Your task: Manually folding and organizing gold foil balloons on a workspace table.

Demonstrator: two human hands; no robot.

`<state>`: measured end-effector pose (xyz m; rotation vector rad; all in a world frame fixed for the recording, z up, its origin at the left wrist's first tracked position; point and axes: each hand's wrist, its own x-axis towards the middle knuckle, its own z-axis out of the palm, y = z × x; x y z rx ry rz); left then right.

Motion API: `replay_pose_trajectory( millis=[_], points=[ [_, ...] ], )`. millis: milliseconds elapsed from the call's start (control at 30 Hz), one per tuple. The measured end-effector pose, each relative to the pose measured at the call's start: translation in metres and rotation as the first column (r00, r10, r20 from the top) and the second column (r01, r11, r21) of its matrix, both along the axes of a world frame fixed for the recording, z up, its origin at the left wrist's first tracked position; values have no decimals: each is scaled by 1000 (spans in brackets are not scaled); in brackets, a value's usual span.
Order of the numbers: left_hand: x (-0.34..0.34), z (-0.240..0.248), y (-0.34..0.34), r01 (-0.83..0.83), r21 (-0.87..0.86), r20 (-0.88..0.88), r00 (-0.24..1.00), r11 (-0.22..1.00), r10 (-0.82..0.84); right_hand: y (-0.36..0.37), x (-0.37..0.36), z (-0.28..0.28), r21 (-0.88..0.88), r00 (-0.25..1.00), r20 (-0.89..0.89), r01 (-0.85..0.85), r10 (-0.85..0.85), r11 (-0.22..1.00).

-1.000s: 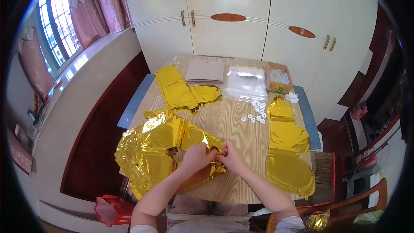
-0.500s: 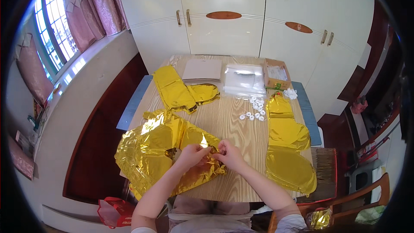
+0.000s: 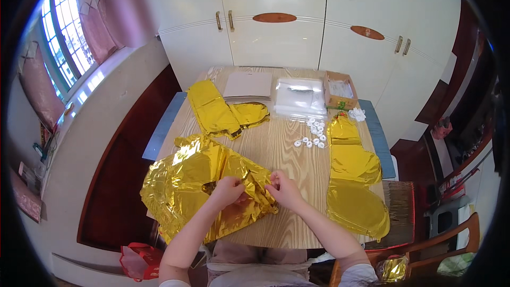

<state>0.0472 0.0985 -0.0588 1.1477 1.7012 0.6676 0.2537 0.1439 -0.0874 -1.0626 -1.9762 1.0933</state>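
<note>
Fronting white cabinets (image 3: 276, 42), a wood-grain table (image 3: 313, 175) with crumpled gold foil (image 3: 178, 180).

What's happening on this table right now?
A person is working on a large, crumpled gold foil piece with both bare hands. The left hand is over it, fingers curled, and the right hand is at its right edge; how firmly either grips is hard to tell. A folded gold foil piece lies farther back on the left, and a long gold foil piece lies along the right side. Small white rings sit loose near the clear plastic stack.
</note>
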Motion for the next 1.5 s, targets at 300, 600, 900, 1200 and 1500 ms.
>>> replay_pose_trajectory(
  millis=[300, 600, 900, 1200, 1500],
  points=[
    [-19, -4, -15, -79, 54, 47, 996, 995, 77, 2, 2, 1, -10, 999, 49, 6, -5, 1000],
    [-13, 6, -22, -108, 12, 126, 986, 994, 105, 9, 10, 4, -36, 881, 274, -391, 385, 920],
    [-12, 10, -24, -167, 106, 108, 982, 980, 155, 10, 11, 8, -43, 851, 343, -410, 398, 911],
    [-48, -3, -24, -255, 318, 73, 967, 913, 245, 13, 12, 1, -44, 855, 311, -424, 416, 905],
    [-120, -5, -50, -125, 600, -425, 787, 790, 447, 15, 10, -5, -8, 865, 309, -413, 395, 911]
  ],
)
